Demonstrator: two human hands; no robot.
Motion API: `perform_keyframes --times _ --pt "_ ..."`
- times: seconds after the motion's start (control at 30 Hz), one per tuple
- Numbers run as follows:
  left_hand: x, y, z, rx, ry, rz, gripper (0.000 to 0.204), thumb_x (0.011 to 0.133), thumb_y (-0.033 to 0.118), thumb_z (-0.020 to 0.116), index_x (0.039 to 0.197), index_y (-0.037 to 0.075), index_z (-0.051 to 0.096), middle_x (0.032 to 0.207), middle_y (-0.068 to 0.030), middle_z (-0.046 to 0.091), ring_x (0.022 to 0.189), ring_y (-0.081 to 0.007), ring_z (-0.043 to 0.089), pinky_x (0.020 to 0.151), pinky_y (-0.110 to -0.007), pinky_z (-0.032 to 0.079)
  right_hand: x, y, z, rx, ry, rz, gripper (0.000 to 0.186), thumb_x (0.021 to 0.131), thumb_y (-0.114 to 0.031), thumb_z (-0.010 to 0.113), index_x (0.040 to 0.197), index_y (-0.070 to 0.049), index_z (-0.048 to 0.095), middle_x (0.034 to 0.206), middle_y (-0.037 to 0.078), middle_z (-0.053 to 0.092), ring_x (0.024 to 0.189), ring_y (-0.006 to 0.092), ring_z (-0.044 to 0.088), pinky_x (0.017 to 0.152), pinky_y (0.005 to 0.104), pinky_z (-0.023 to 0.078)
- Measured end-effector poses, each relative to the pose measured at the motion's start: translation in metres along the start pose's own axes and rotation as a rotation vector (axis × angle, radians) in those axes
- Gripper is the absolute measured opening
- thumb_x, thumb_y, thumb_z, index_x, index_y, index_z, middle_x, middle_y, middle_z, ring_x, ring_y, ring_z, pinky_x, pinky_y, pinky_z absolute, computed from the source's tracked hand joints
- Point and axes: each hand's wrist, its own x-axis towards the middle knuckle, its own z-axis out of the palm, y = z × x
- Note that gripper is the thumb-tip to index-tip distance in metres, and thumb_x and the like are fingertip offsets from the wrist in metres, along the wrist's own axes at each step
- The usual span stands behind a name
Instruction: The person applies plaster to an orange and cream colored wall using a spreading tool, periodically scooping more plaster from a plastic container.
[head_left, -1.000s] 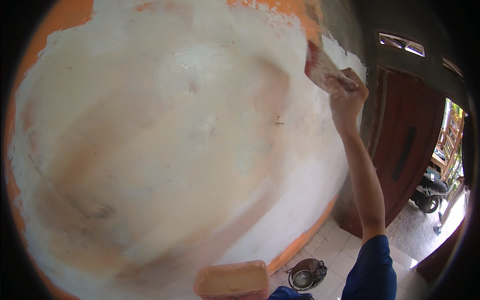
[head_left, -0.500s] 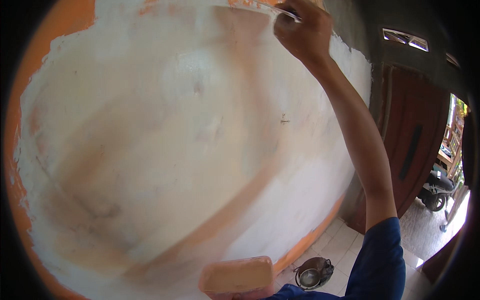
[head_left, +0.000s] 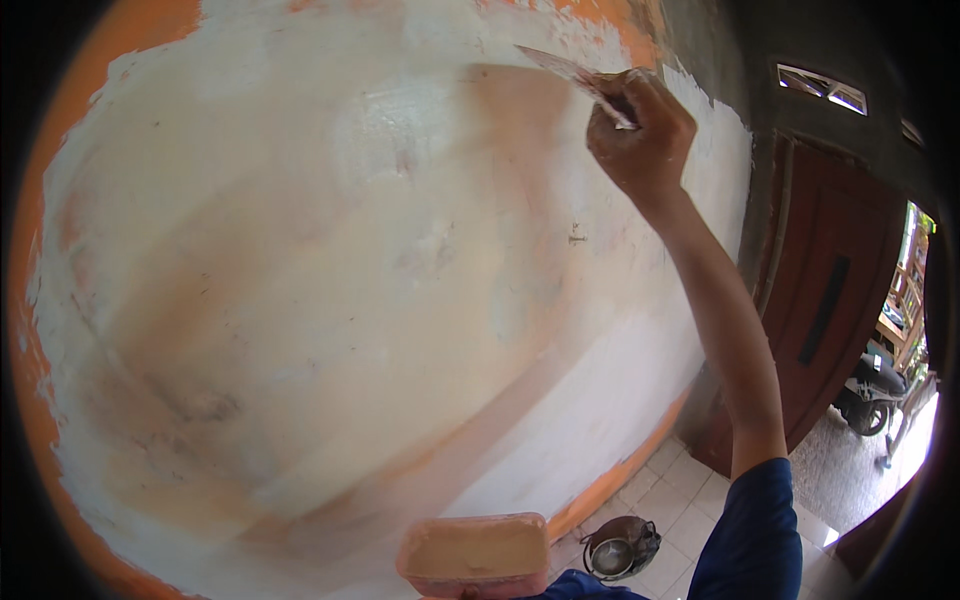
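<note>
My right hand (head_left: 645, 135) is closed around the grip of a putty knife (head_left: 560, 68). Its wide, thin blade points up and left, close to the wall (head_left: 330, 250), which is smeared with whitish filler. At the lower edge stands out a pinkish rectangular tub (head_left: 475, 577) with beige paste inside, high above the floor. What looks like the thumb tip of my left hand (head_left: 467, 594) shows at the tub's near side; the rest of that hand is hidden below the picture.
Orange paint (head_left: 60, 480) borders the filled area. On the tiled floor (head_left: 660, 495) by the wall's foot sits a dark bucket (head_left: 615, 550) with a round pale vessel in it. A brown door (head_left: 830, 270) stands at right, with a parked motorbike (head_left: 870, 395) outside beyond it.
My right hand and the putty knife have come down and slightly right from the wall's upper part. The tub has hardly moved.
</note>
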Motion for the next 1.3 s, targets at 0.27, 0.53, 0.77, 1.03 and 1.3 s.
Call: perform_keyframes --times 0.27,0.53,0.77,1.03,1.3 --pt "-0.001 -0.007 0.003 0.004 0.006 0.000 0.080 0.073 0.058 0.053 0.132 0.008 0.030 0.129 -0.0122 0.040 0.119 -0.0287 0.040 0.100 -0.045 0.034 -0.147 -0.049 -0.035 -0.016 -0.207 -0.235 0.012 0.064 -0.009 0.068 0.075 -0.011 0.062 0.078 0.006 0.061 0.073 0.0215 0.062 0.056 0.0313 0.053" --pt "-0.005 -0.002 0.001 0.013 0.001 -0.016 0.079 0.074 0.058 0.052 0.132 0.008 0.031 0.128 -0.0123 0.041 0.119 -0.0284 0.040 0.099 -0.045 0.035 -0.100 -0.037 -0.104 0.163 -0.203 0.186 0.005 0.069 0.005 0.056 0.070 0.000 0.057 0.069 0.008 0.060 0.065 0.0199 0.062 0.057 0.0270 0.050" --pt "-0.003 -0.007 0.005 -0.002 0.005 -0.027 0.078 0.075 0.057 0.051 0.131 0.008 0.032 0.128 -0.0124 0.041 0.119 -0.0282 0.041 0.099 -0.045 0.035 -0.167 -0.025 -0.171 0.862 -0.036 1.060 0.027 0.081 -0.023 0.066 0.084 0.000 0.054 0.080 0.006 0.053 0.070 0.0121 0.052 0.061 0.0222 0.044" --pt "-0.009 -0.008 0.014 0.006 0.021 -0.016 0.077 0.076 0.057 0.050 0.131 0.007 0.033 0.127 -0.0125 0.042 0.118 -0.0279 0.042 0.099 -0.044 0.036 -0.195 -0.017 -0.173 0.949 -0.011 1.342 0.058 0.077 -0.062 0.053 0.070 -0.004 0.050 0.061 0.010 0.052 0.047 0.0223 0.054 0.031 0.0318 0.040" --pt "-0.013 -0.008 0.016 0.004 0.019 -0.024 0.075 0.076 0.057 0.048 0.130 0.007 0.033 0.127 -0.0126 0.043 0.118 -0.0276 0.042 0.098 -0.044 0.036 -0.174 -0.035 -0.165 0.403 0.011 1.079 0.030 0.082 -0.028 0.060 0.076 0.001 0.053 0.073 0.007 0.055 0.063 0.0141 0.052 0.056 0.0254 0.044"
